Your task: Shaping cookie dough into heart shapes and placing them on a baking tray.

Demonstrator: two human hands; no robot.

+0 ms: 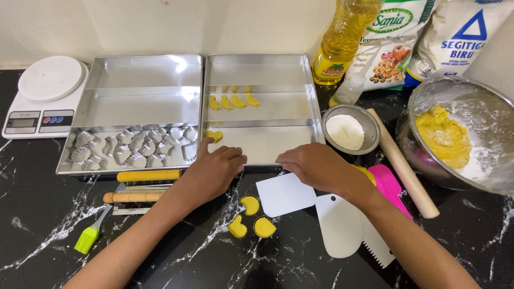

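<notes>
My left hand (pixel 213 170) rests on the front rim of the right metal baking tray (pixel 257 69), its thumb beside a yellow dough piece (pixel 214 136) on the tray floor. My right hand (pixel 316 166) lies on the same rim further right, fingers curled, nothing visibly held. Three more yellow dough shapes (pixel 233 101) sit in a row deeper in that tray. On the black marble counter below my hands lie three cut dough pieces (pixel 250 219) and a white plastic scraper (pixel 285 194).
The left tray (pixel 139 91) holds several metal cookie cutters (pixel 134 147). A kitchen scale (pixel 45 96) stands far left. A flour bowl (pixel 347 130), rolling pin (pixel 402 163), dough bowl (pixel 455 136), oil bottle (pixel 342 43), flour bags (pixel 428 37), scrapers (pixel 342 225) and a green brush (pixel 88 238) surround.
</notes>
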